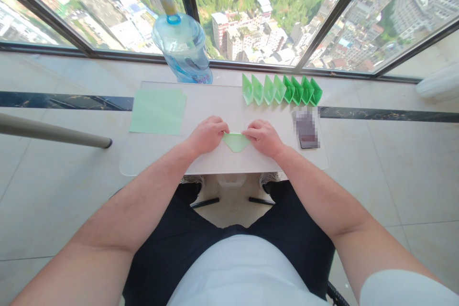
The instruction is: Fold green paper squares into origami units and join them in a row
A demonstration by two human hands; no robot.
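A small folded piece of light green paper lies on the low white table in front of me, its point facing my body. My left hand pinches its upper left corner between thumb and fingers. At the opposite corner, my right hand grips the paper the same way. The fingertips cover both ends of the folded top edge. Farther back on the left is a stack of light green paper sheets. A row of folded green paper boats runs along the table's back right, pale to darker green.
A phone, partly blurred out, lies at the table's right side. Behind the table stands a large blue water bottle by the window. A pale pole reaches in from the left. My legs are under the front edge.
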